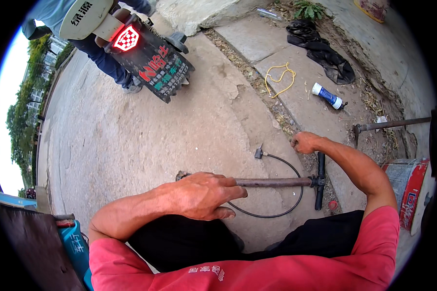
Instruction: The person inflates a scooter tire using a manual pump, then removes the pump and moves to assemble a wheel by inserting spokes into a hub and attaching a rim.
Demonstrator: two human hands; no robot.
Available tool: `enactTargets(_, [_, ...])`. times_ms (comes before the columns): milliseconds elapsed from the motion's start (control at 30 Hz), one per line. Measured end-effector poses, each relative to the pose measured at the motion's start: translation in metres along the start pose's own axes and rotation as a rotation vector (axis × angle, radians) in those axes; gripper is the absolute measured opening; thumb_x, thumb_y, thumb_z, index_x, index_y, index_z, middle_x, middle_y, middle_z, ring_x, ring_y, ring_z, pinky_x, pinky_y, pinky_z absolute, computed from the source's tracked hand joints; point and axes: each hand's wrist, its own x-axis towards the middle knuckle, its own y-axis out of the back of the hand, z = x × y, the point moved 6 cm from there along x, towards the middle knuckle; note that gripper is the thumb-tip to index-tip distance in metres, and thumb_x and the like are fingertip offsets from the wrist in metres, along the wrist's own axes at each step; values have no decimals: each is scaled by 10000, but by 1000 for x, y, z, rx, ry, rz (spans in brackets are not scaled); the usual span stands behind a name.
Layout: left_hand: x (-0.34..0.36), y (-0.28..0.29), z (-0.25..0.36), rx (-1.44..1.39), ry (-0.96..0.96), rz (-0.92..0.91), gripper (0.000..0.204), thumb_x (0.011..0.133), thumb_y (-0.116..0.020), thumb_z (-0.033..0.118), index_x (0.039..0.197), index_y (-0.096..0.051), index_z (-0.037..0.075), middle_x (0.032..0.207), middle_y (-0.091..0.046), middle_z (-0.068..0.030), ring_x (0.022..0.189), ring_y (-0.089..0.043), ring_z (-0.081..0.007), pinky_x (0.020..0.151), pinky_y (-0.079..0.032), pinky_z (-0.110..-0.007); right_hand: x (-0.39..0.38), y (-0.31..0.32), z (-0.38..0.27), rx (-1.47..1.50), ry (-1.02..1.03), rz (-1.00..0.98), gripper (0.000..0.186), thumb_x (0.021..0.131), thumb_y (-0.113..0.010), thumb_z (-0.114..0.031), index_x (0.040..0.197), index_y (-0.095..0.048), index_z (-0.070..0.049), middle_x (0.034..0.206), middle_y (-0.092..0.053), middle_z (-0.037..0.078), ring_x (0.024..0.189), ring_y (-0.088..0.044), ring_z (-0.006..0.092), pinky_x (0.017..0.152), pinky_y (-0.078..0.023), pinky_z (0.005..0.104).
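Observation:
A rusty floor pump [272, 182] lies across the pavement in front of me, its black T-handle [320, 169] to the right. Its black hose loops round to a connector [258, 153] above the barrel. My left hand [211, 194] is over the pump's left part with fingers apart and loosely bent, partly hiding the barrel. My right hand [303, 143] is above and left of the handle's upper end, fingers curled together; whatever they may hold is hidden.
A person [104, 63] stands beside a two-wheeler's rear mudguard [155, 89], upper left. On the right are a yellow cord [289, 72], a white-blue bottle [327, 96], black cloth [325, 56], a metal rod [393, 123] and a red-banded bucket [412, 194]. A teal object [73, 250] sits lower left.

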Motion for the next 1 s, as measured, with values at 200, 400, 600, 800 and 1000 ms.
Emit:
enactTargets(200, [1, -2, -1, -7, -16, 14, 493, 892, -685, 275, 1305, -538, 50, 1105, -615, -173, 1016, -621, -385, 853, -507, -478, 1, -3, 4, -36, -15, -14, 341, 757, -600, -118, 1064, -721, -31, 1063, -714, 196, 1011, -682, 321, 864, -527, 393])
enactTargets(400, [1, 1, -1, -7, -14, 6, 495, 896, -681, 286, 1311, -535, 58, 1112, -612, -172, 1023, -620, -384, 861, -505, -476, 1, -1, 1, -37, -17, -35, 349, 763, -603, -129, 1078, -721, -34, 1076, -712, 196, 1020, -681, 322, 869, -527, 393])
enactTargets(600, [2, 2, 1, -3, -7, -3, 495, 897, -681, 285, 1314, -534, 63, 1116, -611, -172, 1030, -618, -380, 871, -501, -474, 1, -1, 3, -46, -12, -39, 346, 761, -606, -147, 1069, -722, -41, 1063, -713, 194, 1009, -682, 325, 855, -528, 396])
enactTargets(800, [2, 0, 0, -4, -16, 6, 498, 893, -686, 282, 1313, -538, 61, 1123, -612, -171, 1036, -616, -377, 872, -500, -472, -2, 0, 0, -29, 10, -16, 308, 749, -602, -156, 1007, -724, -41, 1000, -715, 197, 952, -686, 334, 813, -529, 408])
enactTargets(1000, [4, 2, 0, -8, -11, -7, 504, 889, -692, 283, 1316, -538, 63, 1122, -611, -172, 1033, -614, -380, 870, -501, -473, 3, -4, 9, -22, 42, -11, 269, 726, -597, -155, 928, -714, -21, 921, -698, 223, 860, -677, 351, 750, -513, 432])
